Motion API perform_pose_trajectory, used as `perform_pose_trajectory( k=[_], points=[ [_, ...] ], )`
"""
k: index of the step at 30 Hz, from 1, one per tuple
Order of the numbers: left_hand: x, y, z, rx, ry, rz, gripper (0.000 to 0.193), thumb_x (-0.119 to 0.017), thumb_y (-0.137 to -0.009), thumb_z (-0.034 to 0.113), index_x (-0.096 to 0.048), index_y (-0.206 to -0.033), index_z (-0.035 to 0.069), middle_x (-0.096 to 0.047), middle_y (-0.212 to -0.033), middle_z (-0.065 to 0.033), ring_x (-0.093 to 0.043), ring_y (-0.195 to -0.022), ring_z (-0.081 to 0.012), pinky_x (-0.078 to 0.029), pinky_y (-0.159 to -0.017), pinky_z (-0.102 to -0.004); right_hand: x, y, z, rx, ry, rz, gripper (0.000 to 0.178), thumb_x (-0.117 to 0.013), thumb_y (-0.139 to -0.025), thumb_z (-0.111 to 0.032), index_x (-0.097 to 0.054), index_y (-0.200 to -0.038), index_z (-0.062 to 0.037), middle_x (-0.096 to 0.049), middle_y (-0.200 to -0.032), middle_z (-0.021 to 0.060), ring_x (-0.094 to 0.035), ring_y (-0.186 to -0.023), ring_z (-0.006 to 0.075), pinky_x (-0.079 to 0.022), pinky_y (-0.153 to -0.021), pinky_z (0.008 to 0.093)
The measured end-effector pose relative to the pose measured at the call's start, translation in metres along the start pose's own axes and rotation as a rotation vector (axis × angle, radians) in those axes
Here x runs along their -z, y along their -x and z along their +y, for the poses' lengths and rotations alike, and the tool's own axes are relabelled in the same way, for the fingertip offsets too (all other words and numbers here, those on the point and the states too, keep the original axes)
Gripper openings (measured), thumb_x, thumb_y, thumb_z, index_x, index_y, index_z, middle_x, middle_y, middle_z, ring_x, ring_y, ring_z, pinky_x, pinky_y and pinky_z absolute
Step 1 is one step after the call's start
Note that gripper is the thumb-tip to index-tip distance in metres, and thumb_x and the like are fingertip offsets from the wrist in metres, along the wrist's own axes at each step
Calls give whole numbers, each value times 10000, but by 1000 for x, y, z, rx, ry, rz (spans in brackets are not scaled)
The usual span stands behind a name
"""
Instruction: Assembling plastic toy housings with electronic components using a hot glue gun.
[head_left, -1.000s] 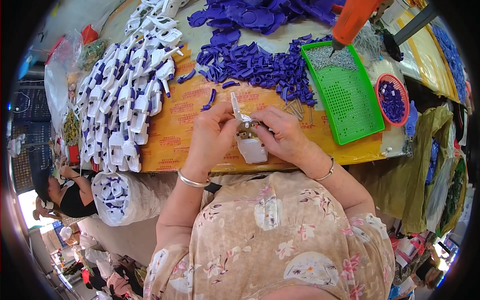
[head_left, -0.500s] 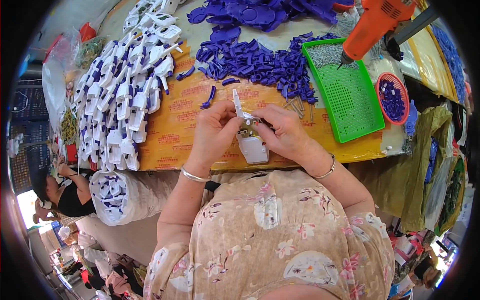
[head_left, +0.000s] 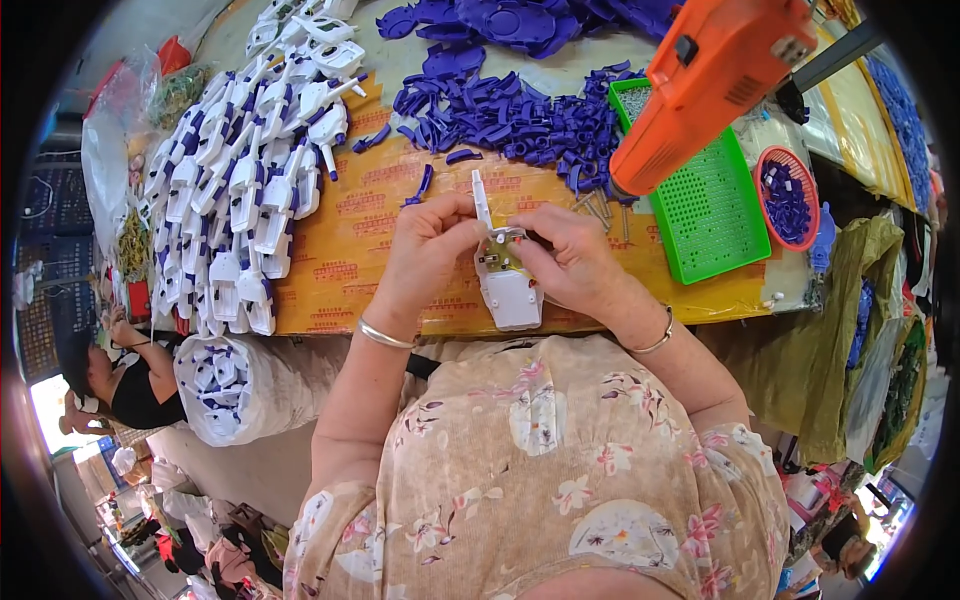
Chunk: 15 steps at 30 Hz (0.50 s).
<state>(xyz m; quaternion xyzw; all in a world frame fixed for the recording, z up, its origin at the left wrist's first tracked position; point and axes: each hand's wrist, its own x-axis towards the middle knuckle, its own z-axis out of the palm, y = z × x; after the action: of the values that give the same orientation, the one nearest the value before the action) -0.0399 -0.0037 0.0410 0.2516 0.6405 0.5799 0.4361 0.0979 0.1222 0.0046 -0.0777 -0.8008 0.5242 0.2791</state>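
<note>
Pointing its slim stem toward the top of the frame, a white plastic casing half (head_left: 512,300) sits at the centre, just above the worker's floral blouse (head_left: 540,470). From where I stand its long axis runs nearly straight up and down the frame, the stem end leaning slightly left and the broad, squared end lowest, by the near edge of the taped tabletop (head_left: 345,215). A circuit board (head_left: 505,256) shows in its middle. The left hand (head_left: 425,255) has thumb and forefinger clamped on the casing at the base of the stem; the right hand (head_left: 578,262) bends its thumb and fingers close together at the board's right edge, though I cannot tell whether they grip anything. At upper right an orange power driver (head_left: 705,90) slants nose-down to the left, across part of a green tray (head_left: 700,215). Purple plastic pieces (head_left: 480,125) heap at upper centre.
</note>
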Motion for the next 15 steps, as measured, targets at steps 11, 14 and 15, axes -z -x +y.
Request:
perform_pose_trajectory(
  k=[11,14,15],
  points=[
    [-2,14,-23,61,328,-112,367,-562,-804,7,-533,-1166,-45,-626,-1022,-59,-596,-903,-113,-480,-786,-236,1,-1,-1,-157,-112,-14,130,-604,-782,-35,-636,-899,11,-614,-749,142,-596,-639,242,-458,-565,324],
    [-9,16,-23,48,240,-120,357,-559,-800,-1,-544,-1154,-39,-630,-1002,-52,-594,-896,-103,-478,-776,-233,-1,-2,-1,-131,-118,10,115,-606,-789,-40,-638,-889,9,-613,-748,135,-591,-642,218,-458,-570,313],
    [-9,16,-25,43,250,-137,357,-559,-800,-1,-544,-1154,-39,-630,-1002,-52,-594,-896,-103,-478,-776,-233,1,-1,3,-88,-73,-57,183,-620,-812,-32,-623,-987,20,-616,-809,77,-566,-698,112,-450,-602,245]
  ],
)
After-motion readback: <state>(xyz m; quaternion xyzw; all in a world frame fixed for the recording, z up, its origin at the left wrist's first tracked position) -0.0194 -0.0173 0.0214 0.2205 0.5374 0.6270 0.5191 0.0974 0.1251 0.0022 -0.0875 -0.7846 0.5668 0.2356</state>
